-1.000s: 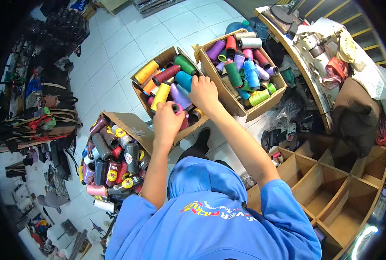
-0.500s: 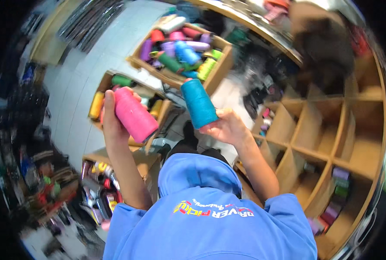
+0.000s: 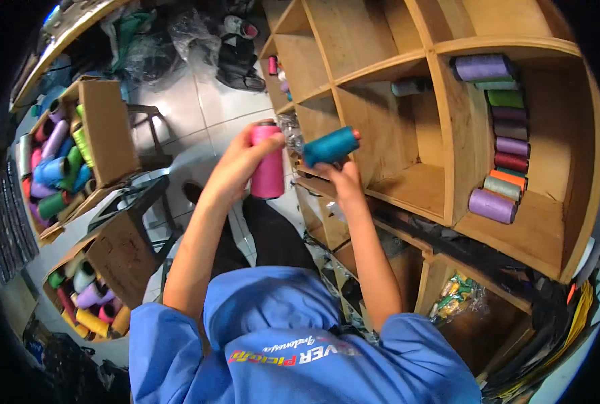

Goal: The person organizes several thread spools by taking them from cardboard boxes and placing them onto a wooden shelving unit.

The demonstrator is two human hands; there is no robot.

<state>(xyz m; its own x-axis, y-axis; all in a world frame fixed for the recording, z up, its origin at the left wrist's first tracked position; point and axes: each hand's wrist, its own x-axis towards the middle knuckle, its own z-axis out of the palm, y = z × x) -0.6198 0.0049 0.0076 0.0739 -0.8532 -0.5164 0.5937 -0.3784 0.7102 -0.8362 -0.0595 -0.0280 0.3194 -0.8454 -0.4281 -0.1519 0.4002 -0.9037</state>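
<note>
My left hand (image 3: 241, 165) grips a pink thread spool (image 3: 268, 161), held upright. My right hand (image 3: 337, 172) holds a teal thread spool (image 3: 330, 145) lying sideways, right in front of an open compartment of the wooden shelf unit (image 3: 448, 121). Both spools are close together at chest height. In the compartment to the right, several spools lie stacked, among them a purple spool (image 3: 492, 205) at the bottom and a lilac one (image 3: 482, 67) at the top.
Two cardboard boxes of coloured spools stand at my left: an upper box (image 3: 105, 128) and a lower box (image 3: 121, 259). Shoes and plastic bags (image 3: 236, 47) lie on the tiled floor. A packet (image 3: 456, 293) sits in a lower shelf opening.
I lifted the pink and teal spools out of the boxes and turned right, so the wooden shelf now fills the view and the boxes have swung to the left.
</note>
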